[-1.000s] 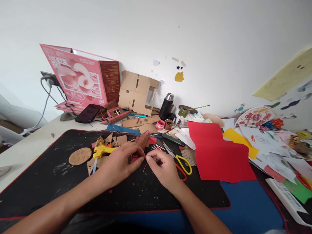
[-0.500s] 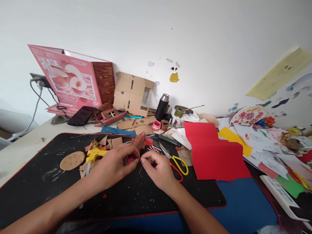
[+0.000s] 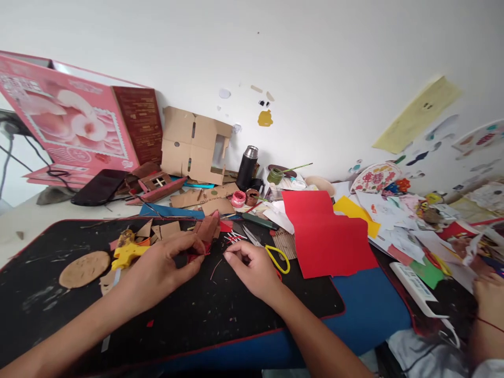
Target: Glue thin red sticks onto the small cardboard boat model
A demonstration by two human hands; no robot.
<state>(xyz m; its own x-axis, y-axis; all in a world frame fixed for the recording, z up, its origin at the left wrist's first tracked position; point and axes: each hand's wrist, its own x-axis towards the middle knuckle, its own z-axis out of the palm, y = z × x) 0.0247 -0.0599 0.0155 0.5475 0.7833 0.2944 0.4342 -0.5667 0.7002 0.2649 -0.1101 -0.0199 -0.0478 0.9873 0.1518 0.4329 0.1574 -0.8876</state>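
My left hand (image 3: pixel 165 265) is over the black mat, its thumb and fingertips closed on a small dark red piece (image 3: pixel 207 249) that is mostly hidden. Just behind it a brown-red model boat part (image 3: pixel 208 226) lies on the mat. To its right, my right hand (image 3: pixel 252 269) has thumb and forefinger pinched together; whatever may be between them is too small to name. A thin reddish strand (image 3: pixel 214 269) lies between the hands. Scissors (image 3: pixel 277 259) with yellow and red handles are partly behind my right hand. A yellow glue gun (image 3: pixel 126 251) lies left of my left hand.
A round tan disc (image 3: pixel 84 269) and cardboard scraps lie on the mat (image 3: pixel 189 320). Behind stand paint jars (image 3: pixel 238 198), a black flask (image 3: pixel 247 168) and a cut cardboard sheet (image 3: pixel 197 139). Red paper (image 3: pixel 331 236) lies right. Another person's hand (image 3: pixel 488 294) shows at far right.
My hands have moved apart, leaving a gap between their fingertips. The view has swung to the right, bringing another person's hand and arm into sight.
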